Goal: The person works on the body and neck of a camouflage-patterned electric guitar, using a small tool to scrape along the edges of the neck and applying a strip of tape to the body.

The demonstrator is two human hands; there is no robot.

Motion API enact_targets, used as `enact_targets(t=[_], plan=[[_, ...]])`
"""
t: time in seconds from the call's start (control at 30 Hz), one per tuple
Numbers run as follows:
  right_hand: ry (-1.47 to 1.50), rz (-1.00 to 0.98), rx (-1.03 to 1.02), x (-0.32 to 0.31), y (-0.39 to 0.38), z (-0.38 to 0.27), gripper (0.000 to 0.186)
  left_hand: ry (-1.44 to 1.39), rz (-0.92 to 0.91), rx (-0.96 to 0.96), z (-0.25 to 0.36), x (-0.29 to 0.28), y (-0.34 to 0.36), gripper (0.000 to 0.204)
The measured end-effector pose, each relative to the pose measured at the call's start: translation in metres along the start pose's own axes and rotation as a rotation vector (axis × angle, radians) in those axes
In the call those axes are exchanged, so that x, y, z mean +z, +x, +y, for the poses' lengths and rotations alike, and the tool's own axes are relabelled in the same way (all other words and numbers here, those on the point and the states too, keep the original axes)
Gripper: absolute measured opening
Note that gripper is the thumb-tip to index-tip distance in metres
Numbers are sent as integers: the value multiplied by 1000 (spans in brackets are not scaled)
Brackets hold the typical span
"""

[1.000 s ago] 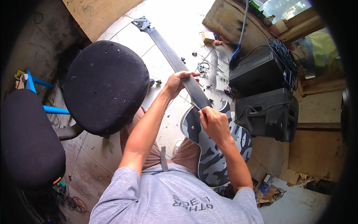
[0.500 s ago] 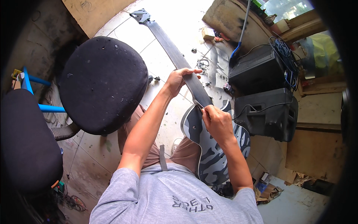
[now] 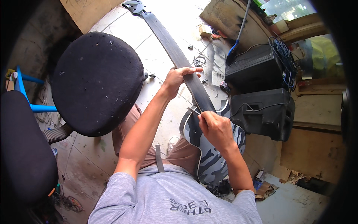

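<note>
An electric guitar without strings lies slanting across my lap, its grey-and-black camouflage body (image 3: 210, 162) at my right thigh and its headstock (image 3: 134, 6) far up and to the left. My left hand (image 3: 177, 80) is wrapped round the dark neck (image 3: 164, 37) at mid-length, thumb side up and fingers partly hidden beneath. Close to where the neck meets the body, my right hand (image 3: 218, 128) is closed on a thin, flat, light-coloured tool (image 3: 193, 110). Its tip sticks out to the left beside the neck's edge; whether it is a blade or a file I cannot tell.
A black padded stool (image 3: 97, 84) stands on the left, with a dark cushioned backrest (image 3: 26, 142) beside it. Black speaker boxes (image 3: 263, 114) with cables are on the right. Small parts and a wire bundle (image 3: 199, 61) lie on the tiled floor (image 3: 149, 48).
My right hand has shifted slightly down along the guitar, and more of the thin tool shows. My left hand keeps its hold on the neck; the whole view has shifted a little.
</note>
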State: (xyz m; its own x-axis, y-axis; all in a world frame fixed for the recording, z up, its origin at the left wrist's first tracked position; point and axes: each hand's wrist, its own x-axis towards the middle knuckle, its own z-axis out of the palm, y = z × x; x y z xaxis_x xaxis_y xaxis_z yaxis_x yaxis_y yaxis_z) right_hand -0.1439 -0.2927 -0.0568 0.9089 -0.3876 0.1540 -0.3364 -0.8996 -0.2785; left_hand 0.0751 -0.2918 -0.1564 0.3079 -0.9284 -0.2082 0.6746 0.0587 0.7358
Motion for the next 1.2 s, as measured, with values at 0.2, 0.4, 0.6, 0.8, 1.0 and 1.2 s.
enact_targets(t=[0.2,0.4,0.6,0.8,1.0,1.2], plan=[[-41,23,5,1,8,8,22,-28,-4,11,1,1,-2,34],[103,-52,-20,3,-6,-13,20,14,-26,12,-1,-4,0,34],[18,19,57,-1,2,5,18,30,-53,18,-4,-4,3,39],[139,60,124,-5,3,5,11,-23,-17,13,-2,-3,1,34],[397,306,540,-20,-11,27,14,13,-75,-10,-4,-14,4,33],[480,655,782,-17,-76,103,18,136,-66,66,-9,-22,5,40]])
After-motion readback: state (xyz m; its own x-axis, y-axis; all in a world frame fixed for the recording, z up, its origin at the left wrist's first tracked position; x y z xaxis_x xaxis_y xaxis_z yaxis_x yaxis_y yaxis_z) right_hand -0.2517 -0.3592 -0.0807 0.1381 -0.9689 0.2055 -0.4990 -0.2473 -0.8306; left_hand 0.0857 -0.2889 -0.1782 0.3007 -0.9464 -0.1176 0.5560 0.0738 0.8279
